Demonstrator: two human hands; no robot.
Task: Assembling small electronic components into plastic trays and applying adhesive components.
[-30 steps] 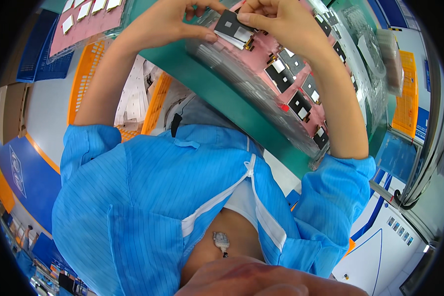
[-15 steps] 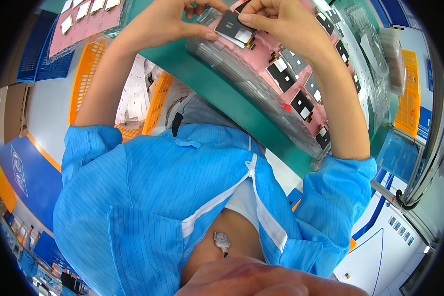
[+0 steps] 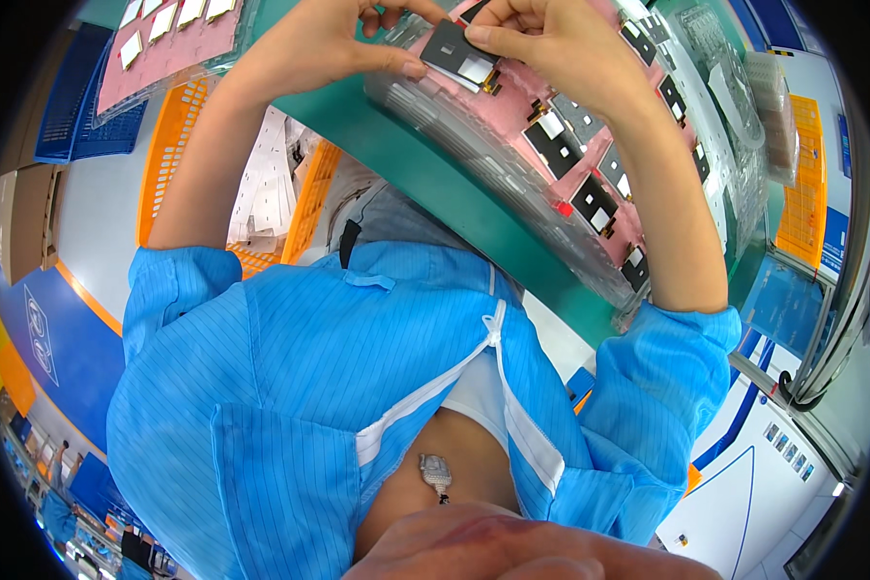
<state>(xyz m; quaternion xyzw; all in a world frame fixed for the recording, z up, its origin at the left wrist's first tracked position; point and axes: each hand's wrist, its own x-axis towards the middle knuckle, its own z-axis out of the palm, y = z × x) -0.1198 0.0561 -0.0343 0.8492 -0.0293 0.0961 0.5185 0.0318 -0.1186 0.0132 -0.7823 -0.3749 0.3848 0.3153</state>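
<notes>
Left hand (image 3: 350,41) and right hand (image 3: 561,43) pinch one black panel (image 3: 447,50) over a pink-lined tray (image 3: 512,92); two orange baskets (image 3: 311,198) (image 3: 802,208) flank the bench (image 3: 382,140).

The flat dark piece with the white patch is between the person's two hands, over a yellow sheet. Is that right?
Not quite: the sheet is pink, not yellow, as the head view shows. The flat dark piece with the white patch is indeed between the left hand and the right hand, over that sheet.
</notes>
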